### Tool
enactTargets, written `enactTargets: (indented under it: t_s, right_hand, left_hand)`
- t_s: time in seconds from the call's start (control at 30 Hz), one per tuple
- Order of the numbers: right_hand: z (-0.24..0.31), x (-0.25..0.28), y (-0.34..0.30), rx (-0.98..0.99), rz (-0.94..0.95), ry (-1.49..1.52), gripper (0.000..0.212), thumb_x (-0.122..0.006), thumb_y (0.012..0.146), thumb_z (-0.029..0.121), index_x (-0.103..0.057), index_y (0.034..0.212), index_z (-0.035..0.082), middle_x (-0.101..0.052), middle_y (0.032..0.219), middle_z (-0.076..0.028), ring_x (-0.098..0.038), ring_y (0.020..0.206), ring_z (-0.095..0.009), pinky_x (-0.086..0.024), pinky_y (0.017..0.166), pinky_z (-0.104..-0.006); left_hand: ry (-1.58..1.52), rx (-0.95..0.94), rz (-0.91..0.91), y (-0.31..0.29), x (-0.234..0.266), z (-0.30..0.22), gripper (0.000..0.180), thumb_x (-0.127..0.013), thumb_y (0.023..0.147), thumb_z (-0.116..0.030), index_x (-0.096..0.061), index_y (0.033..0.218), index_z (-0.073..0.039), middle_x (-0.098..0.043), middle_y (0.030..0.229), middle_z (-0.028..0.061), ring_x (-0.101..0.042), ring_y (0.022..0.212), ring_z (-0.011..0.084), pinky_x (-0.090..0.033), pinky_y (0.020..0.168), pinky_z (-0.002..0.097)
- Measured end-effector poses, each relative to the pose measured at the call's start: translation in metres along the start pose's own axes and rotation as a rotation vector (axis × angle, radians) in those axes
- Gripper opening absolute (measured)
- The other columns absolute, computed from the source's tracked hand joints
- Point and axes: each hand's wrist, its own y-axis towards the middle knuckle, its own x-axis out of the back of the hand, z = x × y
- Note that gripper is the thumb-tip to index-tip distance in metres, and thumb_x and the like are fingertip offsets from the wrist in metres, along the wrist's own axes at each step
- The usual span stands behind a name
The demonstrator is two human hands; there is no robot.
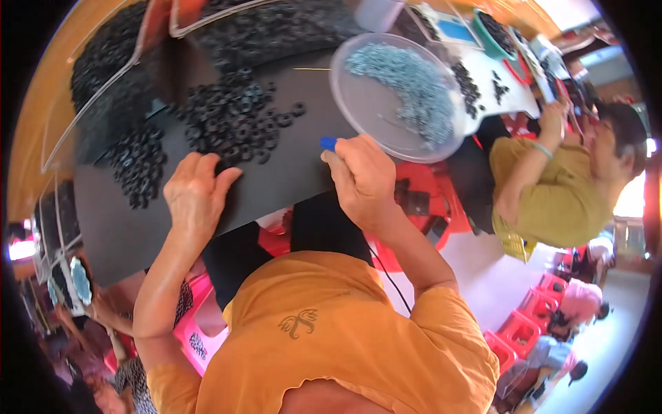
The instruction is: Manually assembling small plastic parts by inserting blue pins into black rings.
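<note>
A person in an orange shirt leans over a black work surface (pixel 289 186), seen from above through a wide, curved lens. The left hand (pixel 195 193) lies flat and open on the surface, fingers spread, with its fingertips touching the near edge of a loose pile of black rubber washers (pixel 231 117). The pile spreads up and to the left, and more washers lie in a darker heap further back behind a clear plastic sheet (pixel 103 90).

The right hand (pixel 362 176) is closed into a loose fist around a small blue tool (pixel 328 143), whose tip sticks out to the left of the knuckles. The tool's tip sits just above the black surface, a little to the right of the washer pile and apart from it.

Just beyond the right hand stands a round, clear plastic dish (pixel 386 124) holding a curved heap of small silvery metal parts (pixel 414 90); the hand sits close to its near rim.

To the right, another person in an olive shirt (pixel 552 193) sits at the neighbouring white table (pixel 510 96), one hand raised to things on it. Red plastic stools (pixel 524 331) stand on the pale floor at lower right.
</note>
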Motion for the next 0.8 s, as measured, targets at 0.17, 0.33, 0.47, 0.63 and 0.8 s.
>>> enactTargets:
  t_s: [0.17, 0.33, 0.47, 0.63, 0.8]
  right_hand:
    - [-0.015, 0.059, 0.015, 0.050, -0.016, -0.481, 0.009, -0.056, 0.074, -0.003, -0.049, 0.074, 0.003, -0.049, 0.070, -0.013, -0.050, 0.067, -0.031, -0.040, 0.056, -0.0403]
    - [-0.059, 0.112, 0.027, -0.064, 0.201, -0.956, 0.012, -0.065, 0.076, 0.012, -0.057, 0.076, 0.004, -0.057, 0.073, -0.014, -0.055, 0.072, -0.032, -0.045, 0.063, -0.0422]
    - [-0.079, 0.110, 0.028, -0.315, 0.380, -1.059, 0.020, -0.065, 0.079, 0.020, -0.057, 0.079, 0.002, -0.062, 0.079, -0.017, -0.058, 0.079, -0.036, -0.047, 0.067, -0.0450]
    - [-0.073, 0.095, 0.042, -0.377, 0.302, -0.770, 0.020, -0.061, 0.081, 0.018, -0.058, 0.085, -0.001, -0.062, 0.077, -0.020, -0.060, 0.076, -0.036, -0.046, 0.065, -0.0439]
    - [-0.060, 0.091, 0.055, -0.588, 0.155, -0.286, 0.019, -0.060, 0.080, 0.017, -0.057, 0.084, -0.002, -0.059, 0.072, -0.021, -0.060, 0.070, -0.037, -0.044, 0.061, -0.0431]
  left_hand:
    - [-0.104, 0.070, 0.019, -0.001, -0.007, 0.004, 0.020, -0.072, 0.072, -0.010, -0.057, 0.083, -0.002, -0.056, 0.075, 0.0114, -0.058, 0.070, 0.0312, -0.045, 0.059, 0.0386]
    - [-0.229, 0.159, 0.053, -0.003, -0.002, -0.003, 0.021, -0.073, 0.070, -0.005, -0.056, 0.081, -0.002, -0.054, 0.071, 0.0103, -0.055, 0.062, 0.0271, -0.044, 0.056, 0.0352]
    - [-0.365, 0.177, 0.026, -0.013, 0.006, -0.008, 0.021, -0.072, 0.069, -0.002, -0.055, 0.080, 0.000, -0.054, 0.071, 0.0098, -0.053, 0.059, 0.0230, -0.043, 0.056, 0.0327]
    - [-0.442, 0.197, 0.035, -0.021, 0.008, -0.016, 0.022, -0.073, 0.068, -0.001, -0.055, 0.079, 0.000, -0.053, 0.070, 0.0094, -0.053, 0.059, 0.0211, -0.043, 0.055, 0.0313]
    - [-0.487, 0.175, -0.017, -0.023, 0.004, -0.017, 0.022, -0.074, 0.069, -0.001, -0.055, 0.079, 0.001, -0.052, 0.069, 0.0083, -0.051, 0.056, 0.0189, -0.042, 0.052, 0.0299]
